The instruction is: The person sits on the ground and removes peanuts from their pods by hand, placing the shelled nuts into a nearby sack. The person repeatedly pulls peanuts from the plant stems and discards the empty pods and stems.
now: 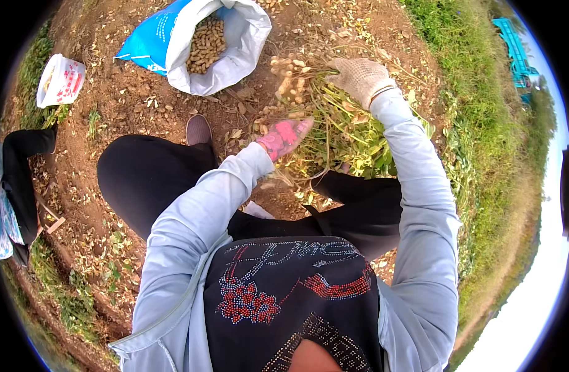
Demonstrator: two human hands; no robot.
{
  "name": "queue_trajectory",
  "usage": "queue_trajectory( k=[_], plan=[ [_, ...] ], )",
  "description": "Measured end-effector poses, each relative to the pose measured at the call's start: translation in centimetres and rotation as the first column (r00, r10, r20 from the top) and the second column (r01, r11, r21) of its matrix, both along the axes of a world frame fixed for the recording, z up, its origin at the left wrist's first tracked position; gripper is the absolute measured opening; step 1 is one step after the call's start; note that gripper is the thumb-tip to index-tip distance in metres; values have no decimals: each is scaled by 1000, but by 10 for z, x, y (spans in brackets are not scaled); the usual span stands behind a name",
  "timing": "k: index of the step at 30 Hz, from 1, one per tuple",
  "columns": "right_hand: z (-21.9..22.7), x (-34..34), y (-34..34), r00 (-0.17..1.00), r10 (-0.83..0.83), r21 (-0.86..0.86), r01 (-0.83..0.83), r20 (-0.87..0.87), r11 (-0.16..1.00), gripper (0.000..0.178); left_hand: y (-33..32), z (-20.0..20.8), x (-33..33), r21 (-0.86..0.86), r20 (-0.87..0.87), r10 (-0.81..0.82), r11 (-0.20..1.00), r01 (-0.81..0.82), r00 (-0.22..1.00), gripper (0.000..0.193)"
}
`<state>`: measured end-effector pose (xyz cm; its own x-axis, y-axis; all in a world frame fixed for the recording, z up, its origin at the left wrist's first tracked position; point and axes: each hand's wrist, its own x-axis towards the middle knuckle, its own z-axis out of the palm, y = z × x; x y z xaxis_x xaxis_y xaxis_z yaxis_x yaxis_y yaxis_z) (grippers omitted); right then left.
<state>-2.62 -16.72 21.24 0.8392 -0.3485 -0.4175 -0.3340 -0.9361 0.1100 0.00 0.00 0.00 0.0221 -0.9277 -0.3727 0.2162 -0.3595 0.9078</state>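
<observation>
Pink-gloved, resting left hand [286, 137] at peanut plants [359, 133], hard to tell if gripping; apparently grasping these with right hand [361, 80], fingers closed; ideally holding firmly, keeping pods [289, 87] exposed.

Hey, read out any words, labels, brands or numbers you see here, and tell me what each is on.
Sack: white printing on its blue side, partly too small to read; not copied out.
Bucket: red printing, too small and blurred to read.
Black top: studded script across the chest; not copied out.
</observation>
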Motion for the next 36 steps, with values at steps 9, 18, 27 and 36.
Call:
queue_trajectory(
  k=[9, 18, 27, 36],
  plan=[
    [-37, -11, 35, 967, 6, 104, -33, 253, 994, 52, -22, -28, -24, -88, -506, 422, 842, -533, 752, 76],
    [-64, -36, 80, 988, -1, 208, -32, 157, 978, 58, -4, 9, -3, 106, -675, 565, 711, -695, 475, 73],
    [-47, 10, 34, 820, -228, 372, 19, 525, 928, 40, -6, -47, -2, 246, -586, 711, 613, -750, 389, 69],
    [-46, 43, 10, 905, -210, 526, -18, 371, 850, 16, 3, -40, 5, 283, -597, 689, 660, -696, 411, 62]
  ],
)
